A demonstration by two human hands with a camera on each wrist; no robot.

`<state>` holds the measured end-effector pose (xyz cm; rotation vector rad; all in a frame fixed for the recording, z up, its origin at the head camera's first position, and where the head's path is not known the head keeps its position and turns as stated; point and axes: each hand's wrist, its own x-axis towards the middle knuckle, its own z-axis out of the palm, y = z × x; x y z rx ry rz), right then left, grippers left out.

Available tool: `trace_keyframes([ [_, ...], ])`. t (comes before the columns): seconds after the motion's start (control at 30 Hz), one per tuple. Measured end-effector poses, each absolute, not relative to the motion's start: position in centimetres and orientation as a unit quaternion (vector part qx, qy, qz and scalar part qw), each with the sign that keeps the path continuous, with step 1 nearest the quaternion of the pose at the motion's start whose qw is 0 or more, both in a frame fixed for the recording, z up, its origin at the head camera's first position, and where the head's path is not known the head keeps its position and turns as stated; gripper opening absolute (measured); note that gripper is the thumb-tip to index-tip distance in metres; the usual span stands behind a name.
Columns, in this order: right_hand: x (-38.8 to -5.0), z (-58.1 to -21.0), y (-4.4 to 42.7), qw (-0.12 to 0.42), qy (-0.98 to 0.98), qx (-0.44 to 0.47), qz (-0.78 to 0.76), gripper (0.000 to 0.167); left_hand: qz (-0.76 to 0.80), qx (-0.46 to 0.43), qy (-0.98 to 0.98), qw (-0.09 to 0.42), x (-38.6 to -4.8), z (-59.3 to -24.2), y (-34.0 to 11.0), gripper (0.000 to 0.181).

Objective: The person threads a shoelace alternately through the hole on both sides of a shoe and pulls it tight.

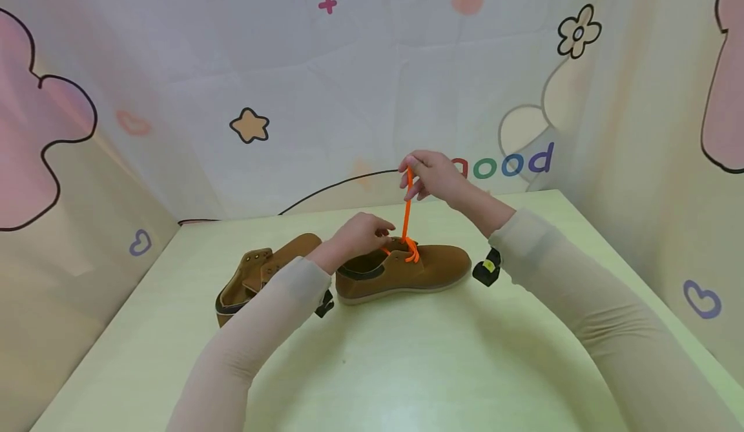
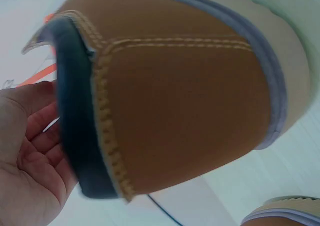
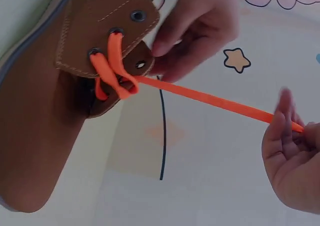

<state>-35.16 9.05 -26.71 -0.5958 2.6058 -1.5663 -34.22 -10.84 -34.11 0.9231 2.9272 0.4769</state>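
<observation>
Brown shoe (image 1: 427, 274) standing near the worktop's (image 1: 407, 367) back edge, apparently being laced.
Right hand (image 1: 433, 174) is pinching its orange lace (image 3: 215, 101) between the fingers; left hand (image 1: 361, 235) is curving at the shoe, grip unclear. Next pull probably needing a steadied shoe.

On the table (image 1: 418, 367) before you, the right-hand shoe (image 1: 433, 269) sits beside the left-hand shoe (image 1: 286, 256). Your left hand (image 1: 360, 233) is at the right-hand shoe's opening; your right hand (image 1: 434, 175) is above, with a lace (image 1: 406, 217) stretching between. A curtain (image 1: 349, 109) hangs behind.
</observation>
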Motion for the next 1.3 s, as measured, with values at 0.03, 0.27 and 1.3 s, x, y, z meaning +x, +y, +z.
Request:
trace_keyframes([
  [0.03,-35.2,-26.9,9.1,0.025,0.840,-0.188,-0.508,0.032,0.161,0.295,0.942,0.011,-34.0,-34.0,-10.9,0.031],
  [0.27,-35.0,-28.6,9.4,0.024,0.882,-0.223,-0.414,0.038,0.192,0.307,0.931,0.028,-31.8,-33.1,-11.4,0.024],
  [1.3,-33.0,-34.7,9.0,0.007,0.875,-0.434,-0.213,0.014,0.181,0.369,0.910,-0.042,-29.7,-34.5,-11.6,0.013],
])
